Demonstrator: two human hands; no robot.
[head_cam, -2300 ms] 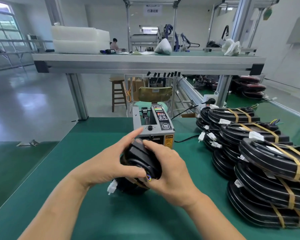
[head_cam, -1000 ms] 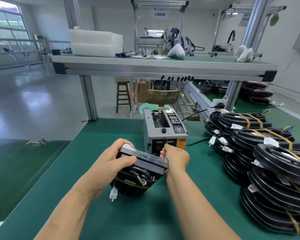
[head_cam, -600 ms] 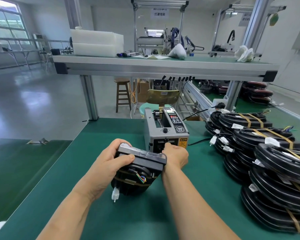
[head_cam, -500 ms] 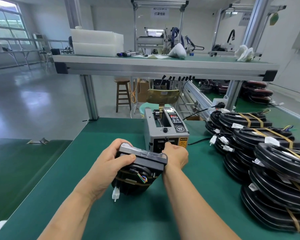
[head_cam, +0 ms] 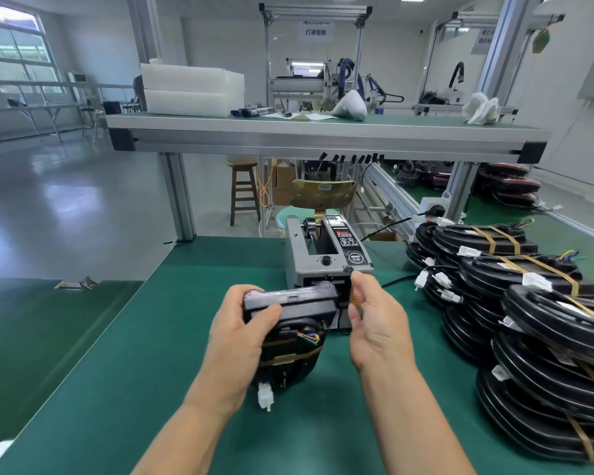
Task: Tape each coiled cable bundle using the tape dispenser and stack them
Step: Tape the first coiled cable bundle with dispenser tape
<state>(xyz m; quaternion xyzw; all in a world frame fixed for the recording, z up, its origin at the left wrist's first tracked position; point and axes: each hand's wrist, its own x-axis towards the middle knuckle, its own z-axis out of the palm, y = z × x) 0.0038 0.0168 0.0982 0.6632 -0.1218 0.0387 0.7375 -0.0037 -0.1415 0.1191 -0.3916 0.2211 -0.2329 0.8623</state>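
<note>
Nearby, stacked bundles [head_cam: 535, 315] flank the tape dispenser [head_cam: 326, 265].

We see black cable bundles [head_cam: 515, 279] banded in tan tape, a grey tape dispenser [head_cam: 326, 258] (yellow warning label), and a green table [head_cam: 151, 389].

Glossy black plastic cable bundles [head_cam: 546, 323] lie on a matt green table mat [head_cam: 117, 371] beside a grey metal dispenser [head_cam: 326, 258].

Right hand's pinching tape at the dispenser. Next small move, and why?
Probably carry the short amber tape strip, pinched in the right hand, across to the black coiled cable bundle that the left hand grips in front of the grey tape dispenser, and press it on: the strip looks clear of the slot.
</note>
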